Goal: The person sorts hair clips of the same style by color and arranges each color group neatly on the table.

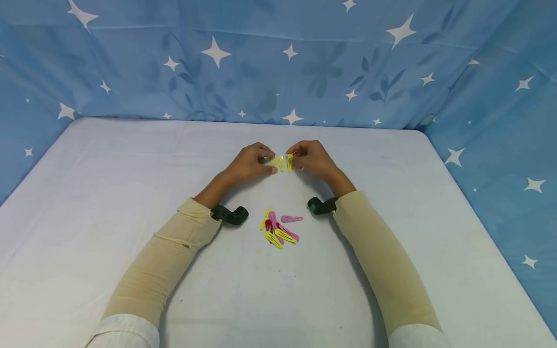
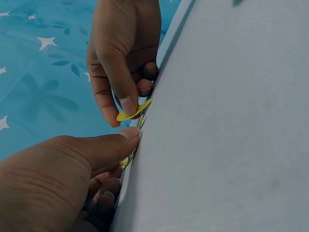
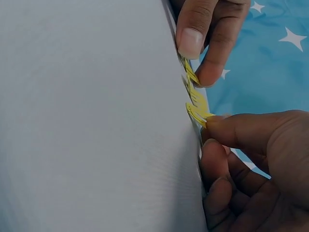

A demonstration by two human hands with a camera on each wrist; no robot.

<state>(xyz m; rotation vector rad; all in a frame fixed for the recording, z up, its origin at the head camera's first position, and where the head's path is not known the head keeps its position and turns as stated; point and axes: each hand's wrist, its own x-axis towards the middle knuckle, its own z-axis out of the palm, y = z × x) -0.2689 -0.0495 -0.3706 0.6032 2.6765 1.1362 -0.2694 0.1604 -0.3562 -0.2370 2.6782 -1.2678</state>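
Note:
Three yellow snap hair clips form a short row toward the far side of the table. My left hand (image 1: 252,162) pinches the left yellow clip (image 1: 272,161) between thumb and fingers. In the middle, another yellow hair clip (image 1: 281,163) lies on the cloth between both hands. The right yellow clip (image 1: 289,163) is pinched by the thumb and a finger of my right hand (image 1: 311,158); in the left wrist view this clip (image 2: 135,110) looks tilted. Seen from the right wrist, the clips sit close together, with the left hand's fingertips covering part of one.
Nearer to me lies a loose pile of clips: yellow clips (image 1: 285,236), pink clips (image 1: 272,218) and dark red ones (image 1: 269,225). One pink clip (image 1: 292,219) lies slightly apart. A white cloth covers the table (image 1: 130,193); a blue starry curtain (image 1: 261,63) hangs behind it.

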